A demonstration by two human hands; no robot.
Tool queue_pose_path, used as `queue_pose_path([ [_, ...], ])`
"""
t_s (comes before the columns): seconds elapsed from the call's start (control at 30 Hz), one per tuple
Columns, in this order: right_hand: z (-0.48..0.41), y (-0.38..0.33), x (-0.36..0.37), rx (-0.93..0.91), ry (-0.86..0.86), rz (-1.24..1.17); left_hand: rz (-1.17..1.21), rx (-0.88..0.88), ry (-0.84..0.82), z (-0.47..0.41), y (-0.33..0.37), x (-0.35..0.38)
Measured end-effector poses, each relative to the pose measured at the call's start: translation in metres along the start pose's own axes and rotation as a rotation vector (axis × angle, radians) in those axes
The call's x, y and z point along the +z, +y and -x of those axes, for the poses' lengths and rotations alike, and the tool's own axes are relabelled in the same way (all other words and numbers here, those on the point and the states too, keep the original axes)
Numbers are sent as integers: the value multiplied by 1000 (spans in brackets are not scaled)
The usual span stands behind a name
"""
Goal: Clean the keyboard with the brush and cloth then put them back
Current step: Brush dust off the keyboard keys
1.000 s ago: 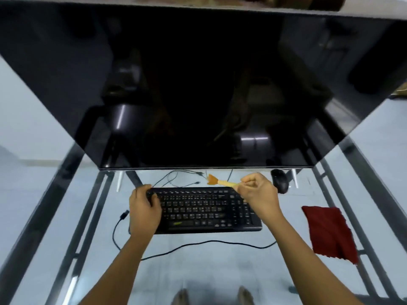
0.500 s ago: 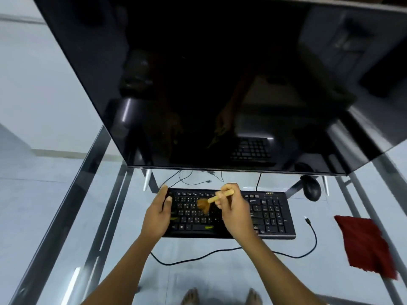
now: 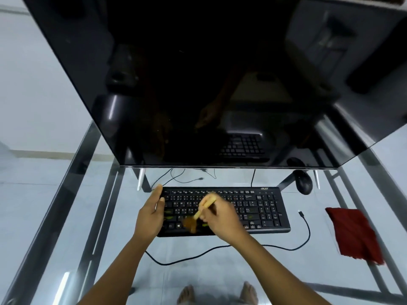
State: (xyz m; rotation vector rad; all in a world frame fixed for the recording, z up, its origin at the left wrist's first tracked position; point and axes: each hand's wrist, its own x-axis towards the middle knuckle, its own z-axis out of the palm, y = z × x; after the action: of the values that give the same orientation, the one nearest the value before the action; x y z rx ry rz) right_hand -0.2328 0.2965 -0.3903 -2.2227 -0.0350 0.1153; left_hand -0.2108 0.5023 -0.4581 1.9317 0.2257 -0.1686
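Right fingers [image 3: 208, 213]: curled round the yellow handle in a pen-like pinch; right hand [image 3: 222, 221] hovers over the lower middle keys.
Brush [image 3: 203, 206]: handle slants up and away, brown bristles blurred low by the bottom key row; whether they touch the keys I cannot tell.
Brush, handling: looks light and stiff in the handle, soft at the tip. Likely best held mid-handle as it is; a light touch should be enough.
Left fingers [image 3: 155, 194]: straight along the keyboard's left end, thumb lying on the top face. The left hand [image 3: 150, 213] braces it without clasping, as far as shows.
Keyboard [image 3: 253, 208]: flat on the glass table [image 3: 286, 271], just in front of the monitor [image 3: 198, 84].
Keyboard, handling: rigid and fairly light, probably slides on glass, so bracing one end makes sense. Keys could snag stiff strokes.
Cable [image 3: 220, 247]: loops loose in front, plug end free at right.
Cloth [image 3: 352, 234]: red, limp, lying crumpled well right of the keyboard, untouched; pinch anywhere.
Mouse [image 3: 304, 184]: beyond the keyboard's right corner.
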Motion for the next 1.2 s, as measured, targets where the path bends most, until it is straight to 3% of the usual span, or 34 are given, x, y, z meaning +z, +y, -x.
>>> queue_pose_path([
  [0.07,-5,0,-1,46,167,-44,-26,-8,-23,0,-2,-3],
  [0.1,-4,1,-2,42,162,-40,-43,-11,-37,-1,-3,-5],
  [0.2,-3,-4,5,-23,-32,46,-114,-11,-72,-3,-7,-10],
  [0.3,-17,-1,1,13,258,-23,-157,8,-90,-4,-5,-13],
  [0.33,-21,-1,-1,21,276,-49,-159,12,-88,-5,-4,-13],
  [0.43,-24,-7,8,11,75,-41,-163,13,-93,-5,-6,-14],
  [0.57,-38,-15,14,26,279,-176,-154,18,-82,-4,-7,-13],
  [0.67,-39,-26,29,115,58,-324,-187,54,-67,-5,-10,-13],
  [0.8,-35,-19,34,157,295,-345,-182,47,-81,-6,-12,-13],
  [0.93,-28,-14,32,177,74,-354,-191,74,-76,-7,-11,-15],
  [1.03,-23,-5,17,167,254,-328,-191,72,-77,-7,-16,-14],
  [1.13,-8,-2,10,217,76,-407,-207,87,-66,-8,-20,-12],
  [1.2,3,5,13,198,157,-341,-213,72,-64,-8,-21,-10],
])
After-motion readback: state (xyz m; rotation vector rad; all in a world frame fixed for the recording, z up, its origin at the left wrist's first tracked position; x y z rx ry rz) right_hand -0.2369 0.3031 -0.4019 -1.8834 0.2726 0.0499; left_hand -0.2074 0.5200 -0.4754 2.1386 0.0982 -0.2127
